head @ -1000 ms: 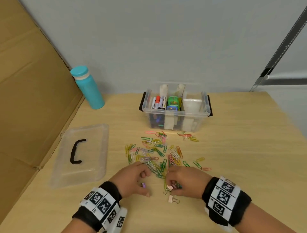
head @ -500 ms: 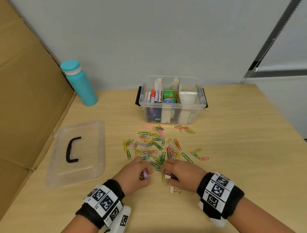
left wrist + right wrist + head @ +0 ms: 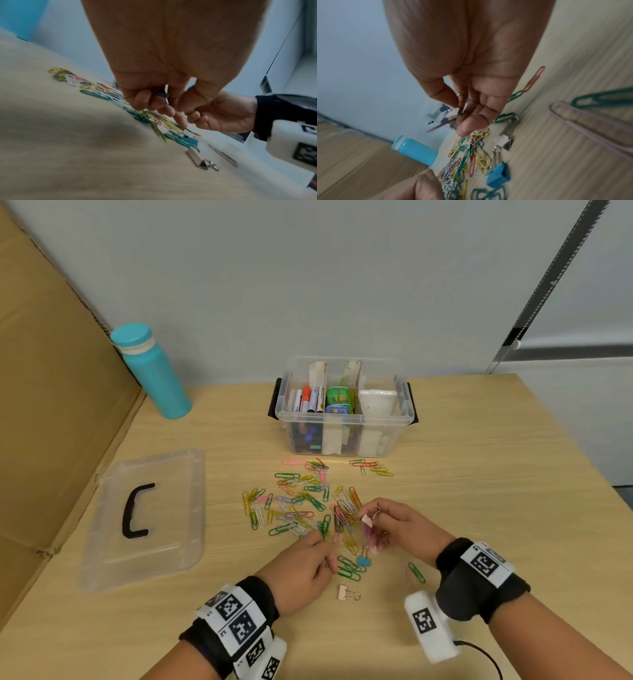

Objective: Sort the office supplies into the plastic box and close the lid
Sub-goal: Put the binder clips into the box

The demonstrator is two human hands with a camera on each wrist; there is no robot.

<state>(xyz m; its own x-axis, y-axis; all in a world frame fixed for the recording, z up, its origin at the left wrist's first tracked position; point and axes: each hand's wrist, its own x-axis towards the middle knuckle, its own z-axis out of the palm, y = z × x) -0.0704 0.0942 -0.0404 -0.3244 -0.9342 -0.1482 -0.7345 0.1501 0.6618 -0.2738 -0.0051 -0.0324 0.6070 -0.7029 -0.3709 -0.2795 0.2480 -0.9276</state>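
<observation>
The clear plastic box (image 3: 342,436) stands open at the back of the table, with markers and other supplies in its compartments. Its lid (image 3: 147,518) lies flat at the left. Coloured paper clips (image 3: 301,501) are strewn in front of the box. My right hand (image 3: 371,522) is raised a little over them and pinches several small binder clips (image 3: 452,115), pink and purple. My left hand (image 3: 323,559) hovers low with curled fingers around a small dark purple binder clip (image 3: 162,94). A blue binder clip (image 3: 363,559) and a pink binder clip (image 3: 347,594) lie on the table between my hands.
A teal bottle (image 3: 154,371) stands at the back left beside a cardboard wall (image 3: 51,405). The table's right edge (image 3: 582,460) runs close by. A green and a pink paper clip (image 3: 412,573) lie apart near my right wrist.
My right hand has lifted off the table and turned palm-in with its binder clips. The blue binder clip, hidden before, now shows between my hands. The left hand shifted slightly right.
</observation>
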